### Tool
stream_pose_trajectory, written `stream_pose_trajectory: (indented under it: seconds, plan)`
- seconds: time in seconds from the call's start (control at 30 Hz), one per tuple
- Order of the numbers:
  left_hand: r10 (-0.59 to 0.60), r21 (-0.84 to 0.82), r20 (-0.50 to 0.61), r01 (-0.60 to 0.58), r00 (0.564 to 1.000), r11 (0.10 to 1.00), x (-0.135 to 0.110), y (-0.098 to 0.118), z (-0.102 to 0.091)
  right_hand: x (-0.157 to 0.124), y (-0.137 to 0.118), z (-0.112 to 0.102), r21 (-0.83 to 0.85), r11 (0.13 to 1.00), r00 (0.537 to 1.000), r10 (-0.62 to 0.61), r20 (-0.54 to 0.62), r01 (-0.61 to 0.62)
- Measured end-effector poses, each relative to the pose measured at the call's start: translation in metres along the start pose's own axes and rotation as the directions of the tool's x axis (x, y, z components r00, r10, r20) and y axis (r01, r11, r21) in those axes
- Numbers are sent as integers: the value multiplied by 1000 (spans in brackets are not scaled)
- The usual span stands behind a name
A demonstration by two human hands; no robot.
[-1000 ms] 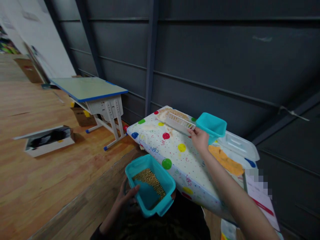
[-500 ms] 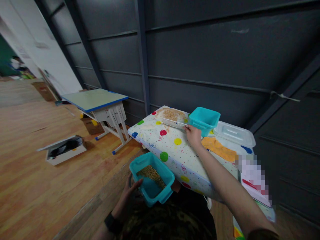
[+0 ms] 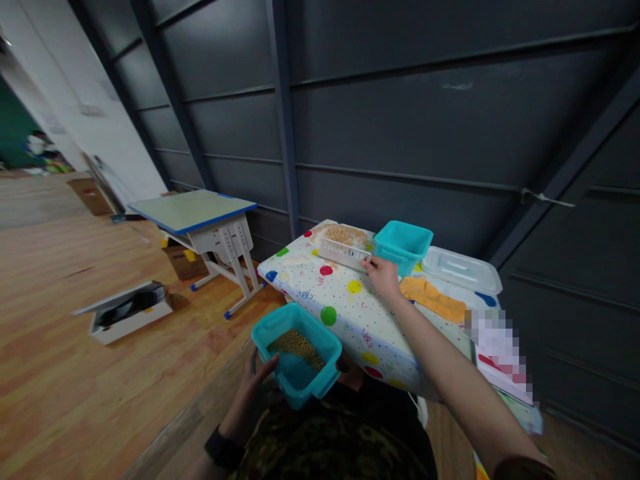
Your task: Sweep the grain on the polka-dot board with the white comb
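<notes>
In my left hand (image 3: 253, 380) is a teal plastic container (image 3: 325, 347), held over my lap just below the table's front edge. Its thumb hooks over the rim, while the other fingers are mostly hidden behind the side. Small tan beans (image 3: 299, 345) lie inside it, heaped along the far side. My right hand (image 3: 383, 273) reaches over the table and pinches one end of a whitish plastic strip (image 3: 345, 255) with a row of slots. The strip stands on its long edge in front of a spread of similar beans (image 3: 344, 234) on the tablecloth.
A second teal container (image 3: 403, 241) stands beside my right hand on the dotted tablecloth (image 3: 300, 267). Right of it lie a clear lid (image 3: 463, 269) and an orange cloth (image 3: 434, 300). A dark wall backs the table. A desk (image 3: 195, 210) and an open box (image 3: 133, 313) are to the left.
The strip in my right hand has tipped more upright, so its slotted face shows. My left hand still holds the container. The camera view has shifted slightly.
</notes>
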State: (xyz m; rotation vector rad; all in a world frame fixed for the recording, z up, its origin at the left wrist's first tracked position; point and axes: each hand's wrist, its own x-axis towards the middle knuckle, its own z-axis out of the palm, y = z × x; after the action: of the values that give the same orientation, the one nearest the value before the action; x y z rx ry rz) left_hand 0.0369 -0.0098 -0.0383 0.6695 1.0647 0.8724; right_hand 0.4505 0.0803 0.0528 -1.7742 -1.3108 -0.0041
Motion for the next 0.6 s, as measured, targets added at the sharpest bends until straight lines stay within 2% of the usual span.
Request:
stream_pose_trajectory:
  seconds: [0.13, 0.3, 0.43, 0.6]
  plan:
    - [16, 3, -3, -16, 1000, 1000, -5, 3, 5, 0, -2, 2, -24, 1000, 1000, 14, -8, -14]
    - [23, 0, -15, -23, 1000, 1000, -6, 5, 6, -3, -8, -1, -48, 998, 997, -35, 72, 38]
    - [64, 33, -2, -64, 998, 997, -6, 4, 6, -5, -13, -3, -15, 998, 994, -64, 94, 66]
    - [57, 61, 10, -58, 998, 996, -7, 5, 3, -9, -23, -2, 42, 995, 989, -95, 117, 91]
